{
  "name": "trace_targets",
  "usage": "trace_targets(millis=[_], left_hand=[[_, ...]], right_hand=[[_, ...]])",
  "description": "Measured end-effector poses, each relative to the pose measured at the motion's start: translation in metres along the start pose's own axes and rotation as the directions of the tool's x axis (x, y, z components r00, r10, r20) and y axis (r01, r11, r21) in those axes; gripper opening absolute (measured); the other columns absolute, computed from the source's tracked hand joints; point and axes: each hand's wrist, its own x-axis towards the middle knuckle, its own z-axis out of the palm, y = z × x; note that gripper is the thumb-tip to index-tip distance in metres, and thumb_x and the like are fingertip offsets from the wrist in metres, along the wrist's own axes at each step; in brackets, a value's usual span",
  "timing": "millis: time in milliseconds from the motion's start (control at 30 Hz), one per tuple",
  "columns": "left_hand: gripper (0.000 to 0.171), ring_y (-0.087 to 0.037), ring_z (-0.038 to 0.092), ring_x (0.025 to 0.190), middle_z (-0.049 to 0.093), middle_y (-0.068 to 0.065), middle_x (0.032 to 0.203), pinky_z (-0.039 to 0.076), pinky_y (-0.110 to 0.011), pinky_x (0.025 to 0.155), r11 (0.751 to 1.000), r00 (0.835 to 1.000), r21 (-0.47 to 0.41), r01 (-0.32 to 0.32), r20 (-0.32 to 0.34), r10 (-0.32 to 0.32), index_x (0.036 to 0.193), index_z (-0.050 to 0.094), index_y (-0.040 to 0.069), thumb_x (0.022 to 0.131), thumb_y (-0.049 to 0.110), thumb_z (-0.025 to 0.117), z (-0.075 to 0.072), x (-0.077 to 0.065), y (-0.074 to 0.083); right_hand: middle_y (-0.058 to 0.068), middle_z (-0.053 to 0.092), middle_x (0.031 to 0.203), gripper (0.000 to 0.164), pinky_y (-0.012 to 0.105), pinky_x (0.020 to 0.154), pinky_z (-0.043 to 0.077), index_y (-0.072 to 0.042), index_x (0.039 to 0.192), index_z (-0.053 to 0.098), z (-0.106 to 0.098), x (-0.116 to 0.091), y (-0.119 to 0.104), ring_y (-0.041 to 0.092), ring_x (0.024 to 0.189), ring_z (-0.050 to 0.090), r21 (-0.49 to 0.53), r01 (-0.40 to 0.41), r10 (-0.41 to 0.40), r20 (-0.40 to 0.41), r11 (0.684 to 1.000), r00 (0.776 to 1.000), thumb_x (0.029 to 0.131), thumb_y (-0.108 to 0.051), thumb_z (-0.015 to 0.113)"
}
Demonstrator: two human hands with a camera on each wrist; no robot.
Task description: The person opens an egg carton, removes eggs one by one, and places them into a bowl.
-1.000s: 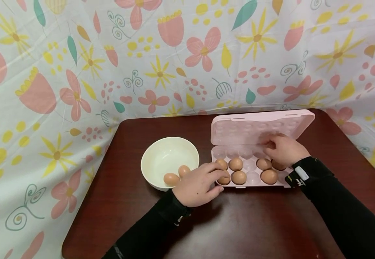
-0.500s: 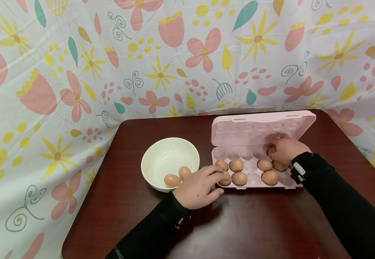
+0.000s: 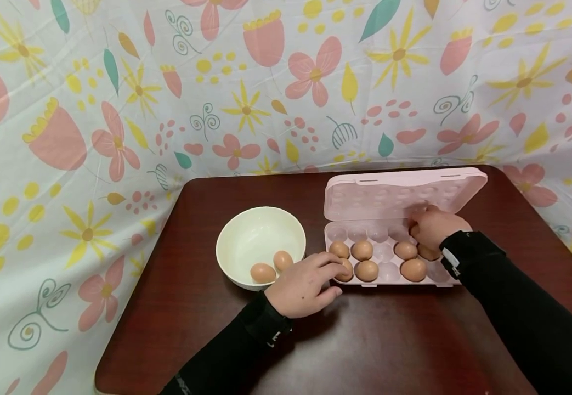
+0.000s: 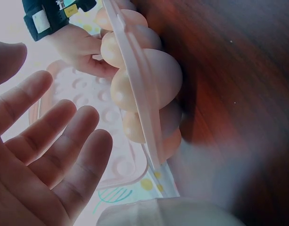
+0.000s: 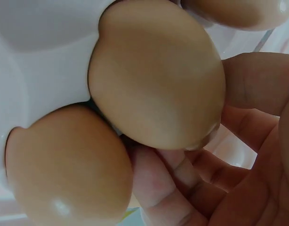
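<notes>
A pink egg carton with its lid up holds several brown eggs. My right hand reaches into its back right part, fingers curled round an egg that the hand mostly hides. In the right wrist view, a large egg sits in its cup, with the thumb at its edge and fingers curled behind it. My left hand lies over the carton's front left corner, fingertips at an egg there. The left wrist view shows the left fingers loosely extended and apart, gripping nothing.
A cream bowl stands left of the carton, with two brown eggs inside. Both rest on a dark red-brown table. A floral cloth hangs behind the table's back edge.
My right hand has shifted slightly to the right over the carton's back row, and an egg now shows at its fingertips. The left hand, bowl and other eggs stay as they were.
</notes>
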Motion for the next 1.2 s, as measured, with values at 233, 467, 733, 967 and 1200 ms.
trace_targets(millis=[233,467,733,967,1200], left_hand=[[0.024,-0.007,0.054,0.114,0.057,0.007,0.125,0.042,-0.020,0.098,1.000,1.000,0.003,0.003,0.000,-0.003,0.117,0.068,0.018,0.093,0.023,0.070,0.000,0.001,0.001],[0.024,-0.005,0.054,0.113,0.058,0.007,0.124,0.042,-0.018,0.096,1.000,1.000,-0.005,0.011,-0.002,-0.011,0.117,0.069,0.018,0.094,0.023,0.069,0.000,0.001,0.004],[0.026,-0.007,0.054,0.115,0.058,0.006,0.125,0.043,-0.019,0.097,1.000,1.000,0.002,0.023,-0.013,-0.023,0.119,0.069,0.018,0.093,0.022,0.068,-0.006,-0.002,0.004],[0.026,-0.007,0.054,0.115,0.057,0.007,0.126,0.043,-0.020,0.096,0.999,0.999,-0.016,0.030,-0.021,-0.031,0.119,0.068,0.017,0.093,0.021,0.068,-0.008,0.001,0.002],[0.021,-0.009,0.054,0.117,0.057,0.004,0.126,0.041,-0.021,0.099,1.000,0.998,-0.023,0.017,-0.059,-0.018,0.113,0.067,0.017,0.091,0.017,0.067,-0.007,0.002,0.001]], right_hand=[[0.006,0.061,0.080,0.006,0.043,0.061,0.047,-0.011,0.097,0.061,0.001,0.000,-0.004,0.022,0.071,0.057,-0.066,0.048,-0.047,0.014,0.997,0.999,0.092,-0.011,0.057],[0.009,0.061,0.084,0.012,0.048,0.066,0.049,-0.012,0.099,0.063,0.003,-0.003,0.001,0.026,0.078,0.060,-0.025,0.023,-0.025,-0.053,0.999,0.998,0.096,-0.012,0.052],[0.020,0.061,0.102,0.030,0.054,0.073,0.051,-0.008,0.121,0.063,0.002,-0.007,0.005,0.032,0.087,0.063,0.072,0.000,0.008,-0.110,0.997,0.994,0.099,-0.029,0.058],[0.012,0.063,0.106,0.030,0.049,0.077,0.050,-0.012,0.122,0.064,-0.009,-0.010,-0.017,0.027,0.088,0.063,0.131,0.058,-0.037,-0.153,0.990,0.988,0.098,-0.030,0.061],[-0.003,0.060,0.088,0.015,0.038,0.073,0.045,-0.018,0.106,0.066,-0.013,-0.017,-0.047,0.018,0.081,0.057,0.221,0.158,-0.113,-0.201,0.962,0.973,0.098,-0.030,0.062]])
